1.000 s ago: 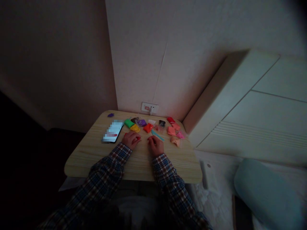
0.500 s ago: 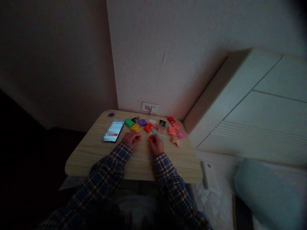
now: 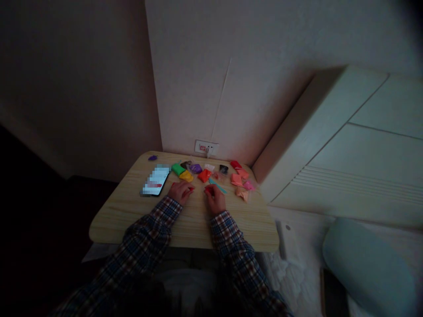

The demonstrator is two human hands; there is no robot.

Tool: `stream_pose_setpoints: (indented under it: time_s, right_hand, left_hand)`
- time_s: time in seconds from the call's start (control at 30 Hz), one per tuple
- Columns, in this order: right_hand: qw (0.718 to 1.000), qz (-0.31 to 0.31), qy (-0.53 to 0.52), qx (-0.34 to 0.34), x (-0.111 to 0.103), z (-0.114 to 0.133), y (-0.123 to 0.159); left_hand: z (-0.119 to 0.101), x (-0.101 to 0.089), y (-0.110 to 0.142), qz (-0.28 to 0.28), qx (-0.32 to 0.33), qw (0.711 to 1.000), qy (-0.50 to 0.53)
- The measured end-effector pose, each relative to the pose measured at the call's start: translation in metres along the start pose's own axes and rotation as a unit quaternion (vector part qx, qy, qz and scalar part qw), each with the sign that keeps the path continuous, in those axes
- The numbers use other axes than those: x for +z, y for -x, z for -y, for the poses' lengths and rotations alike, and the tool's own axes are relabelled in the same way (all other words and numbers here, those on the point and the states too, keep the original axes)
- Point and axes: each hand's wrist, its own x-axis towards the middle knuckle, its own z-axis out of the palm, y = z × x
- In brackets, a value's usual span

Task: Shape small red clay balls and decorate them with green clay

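My left hand [image 3: 180, 192] rests over the middle of the wooden table, its fingers pinched on a small bit of red modelling clay [image 3: 191, 189]. A short gap away, my right hand [image 3: 216, 201] is closed on another small red piece [image 3: 208, 188]. Most of each piece is hidden by my fingers. Just past the right hand lies a turquoise strip-like tool [image 3: 218, 186]. Beyond the hands are an orange-red packet [image 3: 205, 176], a yellow packet [image 3: 186, 176] and a green packet [image 3: 178, 169] of clay.
A phone [image 3: 156, 180] with a lit screen lies left of my hands on the table [image 3: 194, 229]. Purple [image 3: 195, 168], black [image 3: 224, 169] and salmon [image 3: 236, 179] packets sit along the back and right. A wall socket [image 3: 206, 147] is behind; a bed with a pillow [image 3: 366, 264] stands right.
My fingers shift very slightly around the red pieces. Both hands otherwise keep their places, and the things on the table have not moved.
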Motion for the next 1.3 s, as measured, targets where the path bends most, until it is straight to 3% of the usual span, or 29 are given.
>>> stream_pose_setpoints:
  time_s: [0.53,1.1,1.3]
  right_hand:
    - [1.000,-0.004,0.011,0.005,0.0007,-0.0015,0.0003]
    - [0.999,0.020,0.010,0.023,0.0000,0.0006,0.0003]
    - [0.999,0.028,-0.001,0.023,0.0007,0.0019,0.0015]
  left_hand:
    - [-0.0012,-0.0009,0.0001,-0.004,-0.007,1.000,-0.008]
    - [0.0020,0.0040,0.0013,0.037,-0.002,0.999,-0.004]
    - [0.0050,0.0076,0.0024,0.023,0.000,1.000,-0.002]
